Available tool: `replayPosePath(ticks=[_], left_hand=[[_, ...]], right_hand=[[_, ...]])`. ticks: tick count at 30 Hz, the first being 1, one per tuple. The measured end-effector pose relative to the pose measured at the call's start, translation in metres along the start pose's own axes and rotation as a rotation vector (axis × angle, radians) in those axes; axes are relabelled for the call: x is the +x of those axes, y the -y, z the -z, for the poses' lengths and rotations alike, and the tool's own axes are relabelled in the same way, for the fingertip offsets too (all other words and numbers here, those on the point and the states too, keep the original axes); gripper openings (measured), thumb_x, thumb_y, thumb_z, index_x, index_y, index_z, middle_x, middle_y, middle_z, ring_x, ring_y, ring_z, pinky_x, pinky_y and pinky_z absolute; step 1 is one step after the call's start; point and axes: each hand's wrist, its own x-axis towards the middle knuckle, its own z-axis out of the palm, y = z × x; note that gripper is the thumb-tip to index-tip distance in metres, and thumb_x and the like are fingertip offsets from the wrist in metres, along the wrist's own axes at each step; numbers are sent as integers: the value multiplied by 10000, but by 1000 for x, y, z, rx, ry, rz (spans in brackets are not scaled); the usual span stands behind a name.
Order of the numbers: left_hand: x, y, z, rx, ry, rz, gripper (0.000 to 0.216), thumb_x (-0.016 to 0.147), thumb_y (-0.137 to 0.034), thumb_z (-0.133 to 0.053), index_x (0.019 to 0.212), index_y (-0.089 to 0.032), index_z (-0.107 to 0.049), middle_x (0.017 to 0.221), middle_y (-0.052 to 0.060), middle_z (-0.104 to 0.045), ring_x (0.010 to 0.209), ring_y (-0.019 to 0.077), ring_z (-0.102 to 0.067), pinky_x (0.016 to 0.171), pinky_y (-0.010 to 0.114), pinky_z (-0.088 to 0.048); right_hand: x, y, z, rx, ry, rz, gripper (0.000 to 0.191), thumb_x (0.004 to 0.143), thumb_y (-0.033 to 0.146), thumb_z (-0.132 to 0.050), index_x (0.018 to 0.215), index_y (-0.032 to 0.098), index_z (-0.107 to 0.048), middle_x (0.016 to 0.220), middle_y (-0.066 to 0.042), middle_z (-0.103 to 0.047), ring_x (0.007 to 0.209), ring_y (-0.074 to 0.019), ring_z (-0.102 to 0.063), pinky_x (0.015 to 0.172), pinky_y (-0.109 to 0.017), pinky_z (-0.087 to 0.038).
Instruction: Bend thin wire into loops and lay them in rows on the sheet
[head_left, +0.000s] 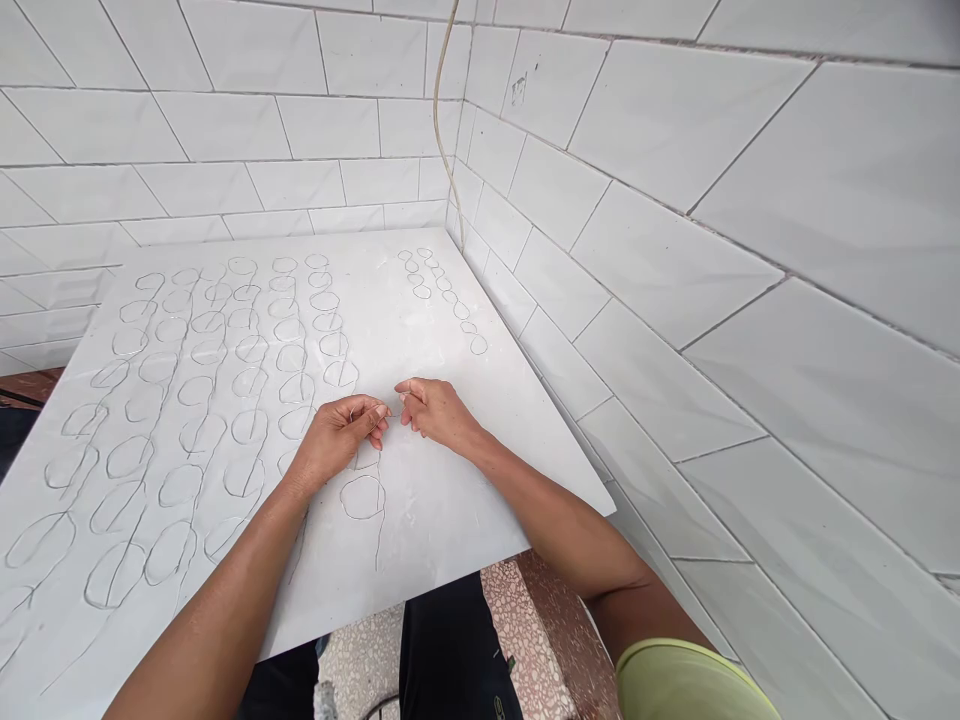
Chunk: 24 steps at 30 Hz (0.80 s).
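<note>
My left hand (345, 435) pinches a thin wire between thumb and fingertips above the white board. Just to its right, my right hand (435, 410) has its fingers curled, with the thumb near the index finger. A short stretch of the thin wire (395, 415) runs across the gap between the two hands. Below my left hand lies a wire ring (385, 497), joined to a strand that trails toward the near edge. Part of another ring just above it is covered by my left hand. My fingertips hide how the wire is bent.
Long rows of linked wire rings (212, 435) cover the left side of the white board (450, 490). Shorter chains of small rings (478, 345) lie at the far right. Tiled walls (645, 270) meet behind the board, and a cable (437, 110) hangs in their corner.
</note>
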Motion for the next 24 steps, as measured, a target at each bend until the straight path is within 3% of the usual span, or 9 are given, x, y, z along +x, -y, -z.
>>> replayPosePath(ticks=[12, 19, 24], left_hand=[[0, 4, 0, 54, 58, -13, 324, 938, -515, -627, 884, -208, -715, 810, 27, -721, 679, 169, -667, 708, 301, -475], [-2, -2, -1, 53, 97, 5, 339, 943, -505, -625, 802, -206, -701, 744, 22, -700, 669, 164, -655, 690, 291, -471], [1, 1, -5, -94, -22, 7, 335, 904, -512, -676, 832, -187, -719, 807, 40, -706, 656, 161, -651, 699, 302, -518]], right_hand=[[-3, 0, 2, -200, -39, 95, 385, 1016, 223, -412, 1298, 159, -666, 718, 1, -666, 583, -112, -552, 557, -242, -415], [-4, -3, 0, -235, -23, 150, 437, 989, 130, -403, 1347, 171, -650, 748, 16, -627, 648, -103, -562, 617, -248, -442], [-1, 2, 3, -62, -27, 63, 408, 1025, 334, -497, 1392, 169, -566, 780, -5, -702, 615, -114, -595, 547, -240, -471]])
